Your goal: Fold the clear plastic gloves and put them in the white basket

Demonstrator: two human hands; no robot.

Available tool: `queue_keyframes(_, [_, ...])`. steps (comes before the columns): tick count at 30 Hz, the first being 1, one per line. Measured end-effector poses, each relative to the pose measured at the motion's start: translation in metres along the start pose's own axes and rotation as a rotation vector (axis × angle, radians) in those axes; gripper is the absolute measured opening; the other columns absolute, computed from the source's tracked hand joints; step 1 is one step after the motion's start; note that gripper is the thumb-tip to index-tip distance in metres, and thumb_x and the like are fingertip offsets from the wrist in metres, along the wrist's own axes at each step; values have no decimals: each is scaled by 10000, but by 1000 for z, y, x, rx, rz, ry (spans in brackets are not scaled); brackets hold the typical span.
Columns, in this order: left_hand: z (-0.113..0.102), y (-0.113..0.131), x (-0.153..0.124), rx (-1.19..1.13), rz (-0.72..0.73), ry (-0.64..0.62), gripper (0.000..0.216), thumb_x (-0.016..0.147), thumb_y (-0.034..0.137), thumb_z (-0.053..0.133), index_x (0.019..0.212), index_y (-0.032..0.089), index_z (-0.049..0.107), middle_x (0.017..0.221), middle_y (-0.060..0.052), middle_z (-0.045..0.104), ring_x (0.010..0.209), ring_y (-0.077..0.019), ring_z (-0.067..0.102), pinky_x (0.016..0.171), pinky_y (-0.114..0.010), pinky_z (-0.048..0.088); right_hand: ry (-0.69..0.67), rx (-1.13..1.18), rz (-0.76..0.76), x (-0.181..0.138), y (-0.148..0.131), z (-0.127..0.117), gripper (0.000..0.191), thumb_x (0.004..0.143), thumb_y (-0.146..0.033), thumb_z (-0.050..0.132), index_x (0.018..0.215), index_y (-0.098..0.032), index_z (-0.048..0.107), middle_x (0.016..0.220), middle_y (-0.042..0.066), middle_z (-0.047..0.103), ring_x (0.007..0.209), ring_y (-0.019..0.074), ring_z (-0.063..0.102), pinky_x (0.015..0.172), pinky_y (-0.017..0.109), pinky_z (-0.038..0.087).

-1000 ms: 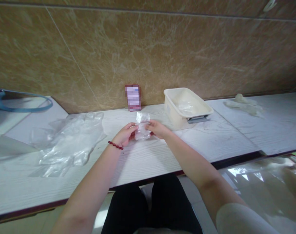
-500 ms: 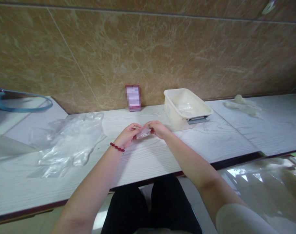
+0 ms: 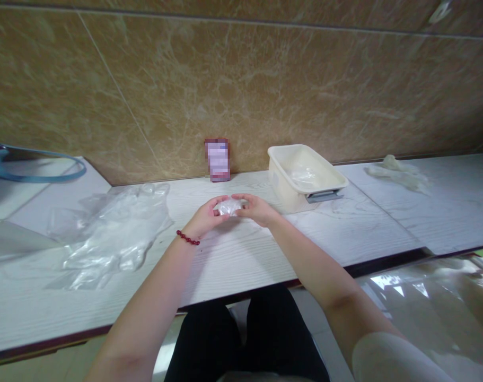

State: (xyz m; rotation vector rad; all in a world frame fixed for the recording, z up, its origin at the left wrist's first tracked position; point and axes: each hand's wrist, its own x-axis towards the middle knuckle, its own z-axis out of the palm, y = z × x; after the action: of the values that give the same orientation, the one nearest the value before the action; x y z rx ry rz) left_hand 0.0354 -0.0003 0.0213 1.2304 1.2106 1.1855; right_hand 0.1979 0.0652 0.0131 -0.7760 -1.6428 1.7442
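Note:
Between my two hands is a small bundle of clear crinkled plastic (image 3: 229,207), held just above the white wood-grain table. My left hand (image 3: 206,217), with a red bead bracelet at its wrist, grips the left side of the bundle between thumb and fingers. On the other side, the fingers of my right hand (image 3: 257,209) close on the bundle's right end. Clear plastic gloves (image 3: 120,231) lie in a flat pile to the left of my hands. A cream plastic bin (image 3: 291,193) stands to the right, with some clear plastic inside it.
A phone-like device (image 3: 218,160), its face blurred, leans on the brown marbled wall (image 3: 241,95). Crumpled whitish gloves (image 3: 398,174) lie on the table at the far right. A blue strap (image 3: 42,179) loops over a white panel at the left. The table's front edge runs before my legs.
My hands have lifted slightly and turned the plastic bundle, which now looks more compact and bunched between my fingers. The gloves, bin and device stay where they were.

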Motion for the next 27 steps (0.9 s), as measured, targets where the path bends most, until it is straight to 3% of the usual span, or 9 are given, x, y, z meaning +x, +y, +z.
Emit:
queue_keyframes(8, [-3, 1, 1, -90, 49, -48, 629, 589, 152, 672, 1164, 177, 419, 1104, -87, 537, 834, -122, 573, 781, -262, 428, 65, 210, -14, -4, -12, 4, 638, 533, -124, 702, 1119, -249, 481, 1016, 19, 556, 710, 82, 539, 643, 219, 469])
queue_keyframes(11, [-2, -2, 2, -46, 53, -79, 631, 591, 160, 670, 1170, 178, 419, 1131, -100, 523, 860, -139, 572, 801, -289, 426, 109, 300, 92, -3, -12, 2, 564, 596, -188, 682, 1110, -215, 451, 867, 23, 588, 714, 114, 568, 615, 252, 485])
queue_keyframes(15, [-1, -3, 0, -49, 62, -135, 647, 576, 160, 684, 1167, 193, 422, 1156, -104, 504, 853, -143, 572, 806, -309, 430, 114, 225, 183, 1, -7, 0, 295, 589, -150, 681, 840, -139, 525, 673, 11, 589, 602, 99, 559, 546, 216, 461])
queue_keyframes(20, [-2, -4, 2, -340, 38, -169, 555, 627, 229, 662, 1119, 284, 411, 1181, -56, 466, 891, -185, 582, 769, -356, 457, 232, 27, 57, -8, -31, -2, 207, 618, -170, 650, 776, -172, 517, 558, -37, 559, 514, 72, 520, 509, 197, 439])
queue_keyframes(23, [-5, -8, 8, -412, -14, -192, 539, 662, 267, 634, 1141, 294, 389, 1126, -61, 506, 824, -183, 609, 738, -352, 459, 363, -137, -122, -25, -75, -27, 244, 631, -257, 647, 826, -177, 523, 631, -14, 589, 561, 85, 543, 547, 221, 451])
queue_keyframes(25, [-6, -13, 12, -378, -35, -203, 553, 659, 245, 641, 1150, 287, 390, 1096, -68, 533, 787, -164, 615, 737, -331, 451, 506, -346, -193, -31, -110, -59, 272, 656, -293, 627, 873, -167, 523, 694, 7, 601, 597, 90, 553, 569, 230, 445])
queue_keyframes(27, [-6, -17, 15, -327, -46, -219, 537, 659, 228, 643, 1143, 269, 413, 1061, -70, 557, 759, -145, 612, 742, -319, 443, 642, -678, -147, -27, -140, -100, 308, 648, -297, 638, 894, -141, 537, 685, 22, 597, 598, 99, 548, 557, 233, 422])
